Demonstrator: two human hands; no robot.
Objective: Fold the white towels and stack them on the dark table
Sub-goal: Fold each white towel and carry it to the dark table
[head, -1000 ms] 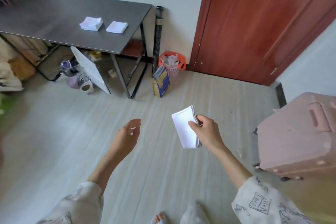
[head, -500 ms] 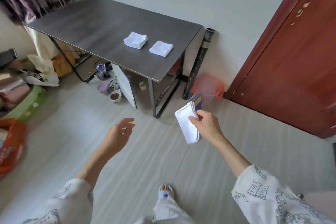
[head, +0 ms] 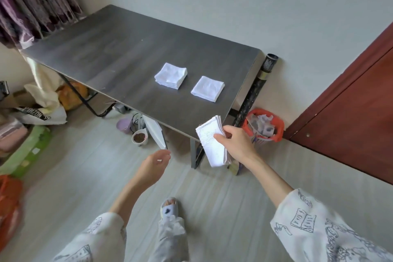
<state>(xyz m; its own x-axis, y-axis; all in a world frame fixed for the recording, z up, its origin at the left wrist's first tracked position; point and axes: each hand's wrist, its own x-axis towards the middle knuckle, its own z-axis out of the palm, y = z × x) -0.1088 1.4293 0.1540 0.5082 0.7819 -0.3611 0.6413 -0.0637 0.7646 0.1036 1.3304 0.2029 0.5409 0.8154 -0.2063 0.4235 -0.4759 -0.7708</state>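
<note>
My right hand grips a folded white towel at the near right corner of the dark table, just over its front edge. On the table lie a stack of folded white towels and, to its right, a single folded white towel. My left hand hangs below the table's front edge, fingers relaxed, holding nothing.
An orange waste basket and a dark tube stand by the wall right of the table. Under the table are a white panel, a bowl and a purple pot. Bags and boxes crowd the left; a red door is at right.
I have walked up to the table, so it now fills the middle of the view. My right hand has carried the folded towel up to the table's near right corner.
</note>
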